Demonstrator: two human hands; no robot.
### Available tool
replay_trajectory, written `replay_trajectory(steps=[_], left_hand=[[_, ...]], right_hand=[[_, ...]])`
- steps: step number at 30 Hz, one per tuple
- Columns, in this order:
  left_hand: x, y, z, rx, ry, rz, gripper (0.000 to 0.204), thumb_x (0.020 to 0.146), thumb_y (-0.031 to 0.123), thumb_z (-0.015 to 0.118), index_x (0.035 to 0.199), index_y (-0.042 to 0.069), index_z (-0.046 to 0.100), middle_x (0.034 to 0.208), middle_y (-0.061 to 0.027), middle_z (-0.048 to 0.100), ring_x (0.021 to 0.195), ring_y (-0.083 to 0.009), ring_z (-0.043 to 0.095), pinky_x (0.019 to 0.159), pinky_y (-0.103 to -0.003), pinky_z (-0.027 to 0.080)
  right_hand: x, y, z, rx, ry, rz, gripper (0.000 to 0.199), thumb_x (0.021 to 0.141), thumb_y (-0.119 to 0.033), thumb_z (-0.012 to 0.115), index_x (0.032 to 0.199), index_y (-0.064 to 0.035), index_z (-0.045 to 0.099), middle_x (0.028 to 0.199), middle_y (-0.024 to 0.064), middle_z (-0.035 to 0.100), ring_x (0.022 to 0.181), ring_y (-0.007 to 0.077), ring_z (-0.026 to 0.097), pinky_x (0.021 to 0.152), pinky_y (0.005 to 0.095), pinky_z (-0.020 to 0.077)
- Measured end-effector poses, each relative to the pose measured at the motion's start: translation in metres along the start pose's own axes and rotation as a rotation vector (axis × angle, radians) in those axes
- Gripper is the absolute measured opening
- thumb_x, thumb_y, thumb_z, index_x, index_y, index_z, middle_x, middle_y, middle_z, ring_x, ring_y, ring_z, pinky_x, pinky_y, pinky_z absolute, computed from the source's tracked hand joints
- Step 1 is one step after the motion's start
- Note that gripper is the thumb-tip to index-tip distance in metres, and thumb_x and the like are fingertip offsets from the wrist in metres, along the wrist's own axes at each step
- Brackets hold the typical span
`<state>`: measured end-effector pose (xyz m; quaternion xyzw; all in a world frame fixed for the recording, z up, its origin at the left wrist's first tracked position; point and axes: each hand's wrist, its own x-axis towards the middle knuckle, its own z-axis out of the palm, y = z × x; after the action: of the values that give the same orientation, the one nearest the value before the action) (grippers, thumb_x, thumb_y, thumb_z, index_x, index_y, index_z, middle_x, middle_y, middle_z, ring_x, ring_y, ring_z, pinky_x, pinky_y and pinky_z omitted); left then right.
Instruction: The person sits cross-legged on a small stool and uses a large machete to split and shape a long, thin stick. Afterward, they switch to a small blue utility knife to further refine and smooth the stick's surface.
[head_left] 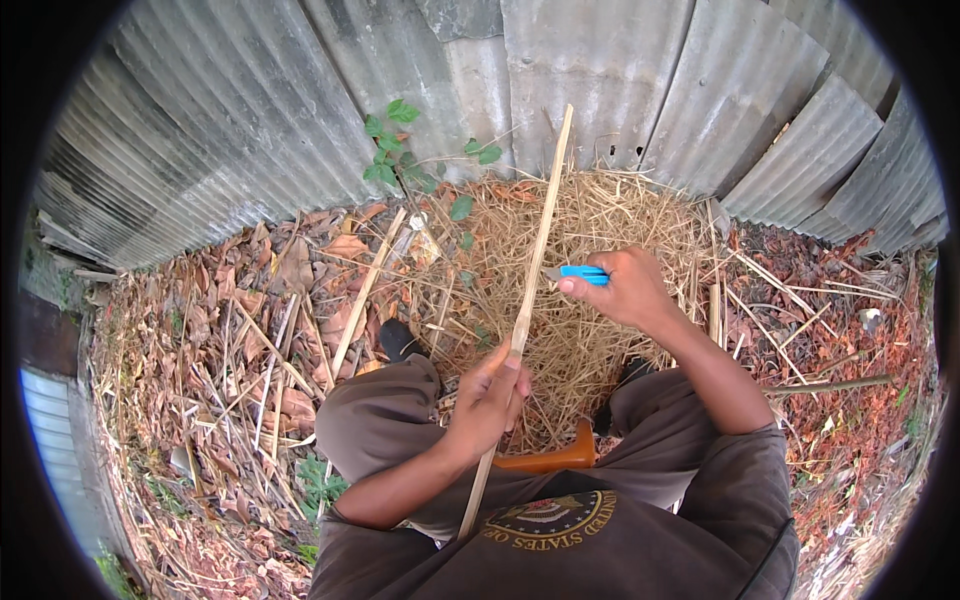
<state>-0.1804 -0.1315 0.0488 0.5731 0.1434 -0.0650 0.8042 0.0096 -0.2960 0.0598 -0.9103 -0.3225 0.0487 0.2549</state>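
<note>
My left hand is closed round a long, pale split-bamboo strip. The strip slants from my lap up and away, its far end in front of the metal fence. In my right hand is a blue utility knife, its blade pointing left toward the strip's middle. Whether the blade touches the strip I cannot tell. Below my hands lies a heap of straw-like shavings, between my bent legs.
A corrugated metal fence curves across the far side, with a green leafy plant before it. Dry leaves and loose bamboo strips cover the ground at left. An orange-brown object, perhaps a tool handle, lies between my legs.
</note>
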Motion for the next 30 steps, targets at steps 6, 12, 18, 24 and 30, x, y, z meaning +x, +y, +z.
replay_trajectory(steps=[6,12,18,24,30], left_hand=[[0.004,0.011,0.003,0.007,-0.002,0.014,0.043,0.104,0.024,0.037,0.145,0.012,0.033,0.077,-0.0004,0.049,0.044,-0.0032,0.038,0.039,-0.017,0.033],[0.001,0.007,0.007,-0.017,-0.005,0.020,0.044,0.104,0.026,0.036,0.145,0.011,0.032,0.077,0.0004,0.048,0.045,-0.0028,0.038,0.040,-0.017,0.033],[-0.001,0.005,0.010,-0.020,-0.001,-0.038,0.042,0.104,0.026,0.036,0.142,0.010,0.035,0.076,0.0008,0.047,0.047,-0.0026,0.038,0.041,-0.017,0.032],[-0.009,-0.001,0.016,0.011,-0.011,-0.037,0.026,0.103,0.025,0.038,0.118,0.007,0.050,0.073,0.0019,0.046,0.049,-0.0016,0.037,0.041,-0.017,0.030],[-0.014,0.002,0.023,0.054,-0.040,-0.043,0.023,0.103,0.024,0.038,0.115,0.007,0.050,0.071,0.0027,0.045,0.052,-0.0012,0.038,0.043,-0.017,0.031]], right_hand=[[-0.014,-0.014,0.023,0.018,0.013,-0.182,0.062,0.074,-0.068,0.062,0.058,-0.0085,0.062,0.044,0.0082,0.050,0.043,0.0293,0.056,0.046,0.0406,0.0446],[-0.013,-0.009,0.029,-0.022,0.037,-0.200,0.064,0.072,-0.071,0.062,0.059,-0.0081,0.062,0.044,0.0085,0.050,0.043,0.0297,0.056,0.045,0.0403,0.0449],[-0.001,0.013,0.037,-0.070,0.113,-0.228,0.069,0.072,-0.075,0.058,0.058,-0.0074,0.062,0.046,0.0109,0.053,0.045,0.0315,0.057,0.048,0.0421,0.0463],[0.024,0.037,0.023,-0.106,0.134,0.102,0.076,0.070,-0.081,0.052,0.059,-0.0067,0.064,0.048,0.0136,0.054,0.050,0.0342,0.059,0.051,0.0457,0.0467],[0.045,0.067,0.009,-0.142,0.174,0.204,0.084,0.070,-0.086,0.045,0.066,-0.0052,0.069,0.050,0.0130,0.057,0.053,0.0304,0.062,0.053,0.0445,0.0480]])
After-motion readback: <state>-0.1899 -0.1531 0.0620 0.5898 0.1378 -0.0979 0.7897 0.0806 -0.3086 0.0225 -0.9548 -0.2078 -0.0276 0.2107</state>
